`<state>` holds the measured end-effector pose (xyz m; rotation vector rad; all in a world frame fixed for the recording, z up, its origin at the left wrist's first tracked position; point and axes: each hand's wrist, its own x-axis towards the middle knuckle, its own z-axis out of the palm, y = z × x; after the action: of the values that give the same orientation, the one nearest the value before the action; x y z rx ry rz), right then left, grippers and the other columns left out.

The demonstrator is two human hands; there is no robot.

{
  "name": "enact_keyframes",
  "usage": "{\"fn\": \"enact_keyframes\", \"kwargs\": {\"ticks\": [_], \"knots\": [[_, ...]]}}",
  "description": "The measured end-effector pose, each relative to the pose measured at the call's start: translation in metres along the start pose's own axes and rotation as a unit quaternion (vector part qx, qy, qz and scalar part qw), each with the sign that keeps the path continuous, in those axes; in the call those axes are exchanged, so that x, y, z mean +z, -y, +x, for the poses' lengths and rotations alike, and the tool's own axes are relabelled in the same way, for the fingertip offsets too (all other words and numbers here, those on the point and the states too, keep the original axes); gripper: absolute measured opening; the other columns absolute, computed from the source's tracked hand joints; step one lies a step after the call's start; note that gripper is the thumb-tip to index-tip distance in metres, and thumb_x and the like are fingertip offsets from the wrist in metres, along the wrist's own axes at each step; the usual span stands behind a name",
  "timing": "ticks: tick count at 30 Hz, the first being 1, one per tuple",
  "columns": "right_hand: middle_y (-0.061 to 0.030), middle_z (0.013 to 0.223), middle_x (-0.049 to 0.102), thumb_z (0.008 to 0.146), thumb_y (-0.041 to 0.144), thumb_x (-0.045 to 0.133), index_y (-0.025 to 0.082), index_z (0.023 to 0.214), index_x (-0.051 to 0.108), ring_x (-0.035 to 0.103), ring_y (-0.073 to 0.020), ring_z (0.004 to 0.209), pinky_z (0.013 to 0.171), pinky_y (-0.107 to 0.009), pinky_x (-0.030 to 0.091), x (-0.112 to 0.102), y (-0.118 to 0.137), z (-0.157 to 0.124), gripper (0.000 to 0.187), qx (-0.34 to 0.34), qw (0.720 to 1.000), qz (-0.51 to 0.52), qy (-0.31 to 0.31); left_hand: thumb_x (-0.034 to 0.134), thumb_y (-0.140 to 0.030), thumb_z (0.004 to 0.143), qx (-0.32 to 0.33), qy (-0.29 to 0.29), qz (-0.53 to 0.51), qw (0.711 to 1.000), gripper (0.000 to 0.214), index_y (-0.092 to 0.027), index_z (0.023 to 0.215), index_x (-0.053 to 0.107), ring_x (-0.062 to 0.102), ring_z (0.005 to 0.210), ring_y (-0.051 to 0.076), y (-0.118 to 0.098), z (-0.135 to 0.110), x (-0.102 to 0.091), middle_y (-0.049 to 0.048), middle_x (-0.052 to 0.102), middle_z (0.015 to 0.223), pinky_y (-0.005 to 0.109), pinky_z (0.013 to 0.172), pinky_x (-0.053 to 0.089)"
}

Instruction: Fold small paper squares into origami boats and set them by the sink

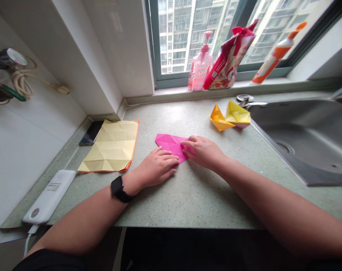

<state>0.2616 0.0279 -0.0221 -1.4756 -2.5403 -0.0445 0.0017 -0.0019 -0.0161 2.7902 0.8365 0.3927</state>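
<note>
A folded piece of pink origami paper (171,145) lies on the counter in front of me, with crease lines across its upper face. My left hand (158,166) rests palm down at its lower left edge, fingers stretched out and the fingertips on the paper. A black smartwatch (117,185) is on that wrist. From the right, my right hand (203,151) has its curled fingers over the paper's right end, which they partly cover; its thumb is hard to make out. Beyond my right hand stand an orange paper boat (220,119) and a yellow paper boat (238,113).
At left, a stack of creased paper sheets (110,143) partly covers a dark phone (91,132). A white power bank (50,195) with a cable lies near the front edge. A steel sink (309,135) bounds the right. A pink pump bottle (200,67) stands on the windowsill.
</note>
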Motion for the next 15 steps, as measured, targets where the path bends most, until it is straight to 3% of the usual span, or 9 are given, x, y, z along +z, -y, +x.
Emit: {"fn": "enact_keyframes", "kwargs": {"ticks": [3,6,12,15], "knots": [[-0.0095,0.113,0.080,0.110,0.032,0.057,0.025,0.130,0.080,0.074,-0.0233,0.095,0.080,-0.034,0.055,-0.001,0.003,-0.001,0.031,-0.002,1.000,0.022,0.000,0.063,-0.026,0.109,-0.045,-0.013,0.014,0.999,0.018,-0.023,0.121,0.076,0.073,0.120,0.027,0.005,-0.003,-0.005,0.0067,0.082,0.124,0.056,0.122,0.046],[-0.0083,0.116,0.082,0.107,0.028,0.062,0.028,0.132,0.080,0.076,-0.0224,0.098,0.082,-0.033,0.057,-0.001,0.007,-0.003,0.031,-0.051,0.997,0.060,0.005,0.062,-0.025,0.109,-0.087,-0.033,0.035,0.995,0.018,-0.021,0.119,0.076,0.075,0.114,0.027,0.012,-0.006,-0.006,0.0080,0.082,0.119,0.053,0.116,0.052],[-0.0070,0.121,0.084,0.106,0.019,0.059,0.028,0.139,0.079,0.078,-0.0219,0.105,0.095,-0.038,0.062,-0.003,0.014,-0.008,0.039,-0.211,0.964,0.159,0.017,0.063,-0.026,0.107,-0.148,-0.066,0.067,0.984,0.024,-0.019,0.127,0.076,0.074,0.121,0.030,0.024,-0.010,-0.004,0.0105,0.082,0.126,0.050,0.110,0.059],[-0.0066,0.122,0.083,0.101,0.009,0.054,0.028,0.139,0.078,0.076,-0.0226,0.109,0.100,-0.042,0.062,-0.005,0.009,-0.005,0.048,-0.213,0.962,0.168,-0.023,0.062,-0.027,0.109,-0.146,-0.064,0.053,0.986,0.029,-0.019,0.135,0.074,0.072,0.127,0.030,0.024,-0.011,-0.003,0.0109,0.080,0.132,0.050,0.113,0.058]]}}
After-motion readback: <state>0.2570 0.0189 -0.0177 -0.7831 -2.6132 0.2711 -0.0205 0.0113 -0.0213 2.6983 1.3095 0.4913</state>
